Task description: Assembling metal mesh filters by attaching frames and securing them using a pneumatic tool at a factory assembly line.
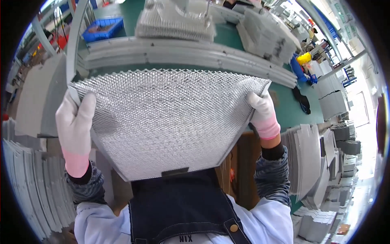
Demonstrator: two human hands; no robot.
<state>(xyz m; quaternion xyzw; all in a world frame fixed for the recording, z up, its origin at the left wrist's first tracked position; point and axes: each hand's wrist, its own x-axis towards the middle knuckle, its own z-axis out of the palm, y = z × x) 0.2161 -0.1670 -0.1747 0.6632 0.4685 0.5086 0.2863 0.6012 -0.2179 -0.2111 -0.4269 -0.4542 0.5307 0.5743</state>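
Note:
A silvery metal mesh filter panel (170,118) spans the space in front of my chest, tilted, with its far edge over the bench. Thin grey frame strips run along its left and right sides, while the far edge shows bare zigzag mesh. A small dark rectangle (175,171) marks the near edge. My left hand (77,126), in a white glove with a pink cuff, is closed on the far left corner, thumb on top. Gloved the same way, my right hand (264,114) grips the far right corner; its fingers underneath are hidden by the panel.
Long pale metal strips (178,56) lie across the green bench (286,99) beyond the panel. Behind them stand stacked mesh sheets (174,26), a wrapped stack (266,36) and a blue bin (102,29). Stacked grey panels flank me at left (38,187) and right (302,158).

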